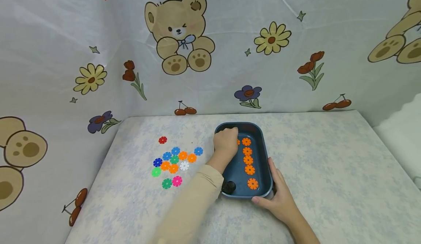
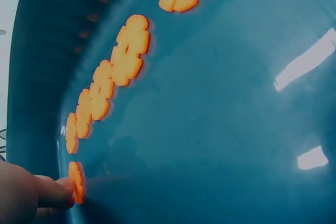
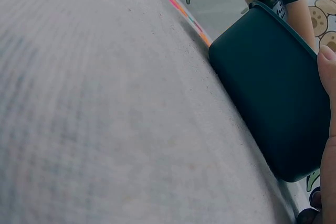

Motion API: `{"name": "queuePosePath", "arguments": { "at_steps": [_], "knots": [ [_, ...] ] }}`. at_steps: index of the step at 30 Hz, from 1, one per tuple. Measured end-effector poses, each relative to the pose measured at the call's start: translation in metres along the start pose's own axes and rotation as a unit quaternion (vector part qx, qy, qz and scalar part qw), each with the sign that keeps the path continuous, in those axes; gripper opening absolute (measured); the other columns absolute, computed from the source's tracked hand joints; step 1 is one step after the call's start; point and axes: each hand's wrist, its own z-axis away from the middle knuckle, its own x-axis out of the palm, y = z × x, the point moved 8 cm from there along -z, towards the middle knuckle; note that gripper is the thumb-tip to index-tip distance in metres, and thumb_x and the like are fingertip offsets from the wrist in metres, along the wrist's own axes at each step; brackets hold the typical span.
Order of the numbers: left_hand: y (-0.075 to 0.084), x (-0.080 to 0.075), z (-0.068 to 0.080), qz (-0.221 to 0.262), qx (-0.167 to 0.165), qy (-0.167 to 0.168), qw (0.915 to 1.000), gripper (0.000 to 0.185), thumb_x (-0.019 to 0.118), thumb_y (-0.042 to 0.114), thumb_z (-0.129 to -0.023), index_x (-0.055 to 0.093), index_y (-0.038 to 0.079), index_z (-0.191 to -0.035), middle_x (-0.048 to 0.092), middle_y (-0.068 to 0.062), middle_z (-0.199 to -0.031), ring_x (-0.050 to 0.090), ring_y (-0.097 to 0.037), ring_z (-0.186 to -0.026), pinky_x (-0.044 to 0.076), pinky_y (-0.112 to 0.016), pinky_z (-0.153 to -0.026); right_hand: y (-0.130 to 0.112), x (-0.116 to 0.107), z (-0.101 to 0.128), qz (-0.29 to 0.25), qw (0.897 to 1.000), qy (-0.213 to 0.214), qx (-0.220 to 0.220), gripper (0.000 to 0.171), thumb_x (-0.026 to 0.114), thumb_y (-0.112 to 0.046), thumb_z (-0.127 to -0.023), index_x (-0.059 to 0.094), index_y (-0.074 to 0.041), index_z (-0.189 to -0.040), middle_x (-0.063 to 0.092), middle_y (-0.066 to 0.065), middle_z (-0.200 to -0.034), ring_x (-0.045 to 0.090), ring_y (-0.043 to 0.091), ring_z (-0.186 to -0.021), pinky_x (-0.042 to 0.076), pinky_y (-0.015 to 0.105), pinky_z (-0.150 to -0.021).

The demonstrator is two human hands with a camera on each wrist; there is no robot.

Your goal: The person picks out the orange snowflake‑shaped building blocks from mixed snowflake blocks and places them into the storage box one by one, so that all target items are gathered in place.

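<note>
A dark blue rectangular tray (image 1: 234,180) rests on the table with a row of several orange flower-shaped discs (image 1: 248,160) along its right part. My left hand (image 1: 226,141) reaches into the tray's far left end. In the left wrist view, the thumb and finger of this hand pinch the edge of one more orange flower-shaped disc (image 2: 76,183), low against the tray's floor. My right hand (image 1: 279,196) grips the tray's near right corner, thumb on the front side and fingers along the right side. The right wrist view shows the tray's outer wall (image 3: 273,93) beside the right thumb.
Left of the tray, loose flower-shaped discs lie flat, among them a red disc (image 1: 162,140), a white disc (image 1: 184,166), a pink disc (image 1: 177,181) and several blue, green and orange ones. A patterned cloth (image 1: 223,53) hangs behind the table.
</note>
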Motion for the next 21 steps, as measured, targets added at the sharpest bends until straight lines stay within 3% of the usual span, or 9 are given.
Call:
{"name": "queuePosePath", "arguments": {
  "at_steps": [3,5,8,11,16,19,21],
  "knots": [
    [-0.001,-0.006,0.002,0.030,0.005,0.017,0.9994,0.016,0.070,0.022,-0.094,0.067,0.023,-0.110,0.073,0.003,-0.097,0.067,-0.016,-0.075,0.055,-0.032,-0.062,-0.001,0.000,0.000,0.002,1.000,0.000,-0.002,0.129,0.092,-0.008,-0.063,0.010,-0.027,-0.160,0.037,0.015,-0.150,0.040,0.003,-0.124,0.030,0.002,-0.099],
    [-0.002,-0.016,0.006,0.079,0.012,0.030,0.9963,0.012,0.069,0.023,-0.094,0.066,0.023,-0.105,0.072,0.004,-0.094,0.065,-0.015,-0.071,0.051,-0.029,-0.058,-0.002,0.000,0.000,0.002,1.000,-0.001,-0.007,0.129,0.092,-0.006,-0.063,0.009,-0.026,-0.160,0.037,0.016,-0.150,0.040,0.003,-0.125,0.030,0.002,-0.099],
    [-0.008,-0.039,0.016,0.168,0.024,0.040,0.9847,0.009,0.068,0.026,-0.095,0.066,0.022,-0.104,0.071,0.006,-0.096,0.062,-0.013,-0.072,0.047,-0.027,-0.056,-0.002,0.000,0.000,0.005,1.000,0.000,-0.007,0.129,0.091,-0.006,-0.063,0.009,-0.026,-0.160,0.037,0.017,-0.150,0.040,0.002,-0.125,0.030,0.002,-0.099],
    [-0.022,-0.064,0.029,0.240,0.027,0.042,0.9694,0.014,0.067,0.026,-0.096,0.067,0.023,-0.109,0.071,0.006,-0.106,0.065,-0.013,-0.083,0.049,-0.028,-0.063,-0.001,-0.001,-0.001,0.011,1.000,0.002,0.001,0.129,0.092,-0.007,-0.063,0.009,-0.027,-0.160,0.037,0.016,-0.150,0.039,0.001,-0.125,0.029,0.001,-0.099],
    [-0.069,-0.082,0.048,0.285,-0.008,0.045,0.9573,0.021,0.068,0.027,-0.095,0.067,0.023,-0.116,0.070,0.005,-0.111,0.066,-0.017,-0.092,0.050,-0.031,-0.069,-0.001,-0.001,-0.001,0.015,1.000,0.004,0.004,0.130,0.093,-0.008,-0.062,0.009,-0.027,-0.160,0.039,0.015,-0.148,0.040,0.002,-0.123,0.029,0.001,-0.099],
    [-0.103,-0.073,0.060,0.286,-0.049,0.042,0.9559,0.025,0.070,0.026,-0.093,0.067,0.023,-0.118,0.070,0.003,-0.108,0.063,-0.017,-0.085,0.049,-0.030,-0.064,-0.002,0.000,-0.001,0.010,1.000,0.001,0.000,0.130,0.092,-0.006,-0.062,0.009,-0.026,-0.160,0.040,0.016,-0.146,0.041,0.004,-0.121,0.030,0.001,-0.098],
    [-0.124,-0.060,0.070,0.289,-0.077,0.022,0.9541,0.029,0.071,0.025,-0.092,0.067,0.023,-0.120,0.069,0.001,-0.108,0.062,-0.017,-0.077,0.047,-0.028,-0.060,-0.002,0.000,-0.001,0.012,1.000,-0.001,0.000,0.130,0.092,-0.007,-0.063,0.009,-0.026,-0.160,0.039,0.015,-0.147,0.041,0.003,-0.121,0.031,0.001,-0.098]
  ]
}}
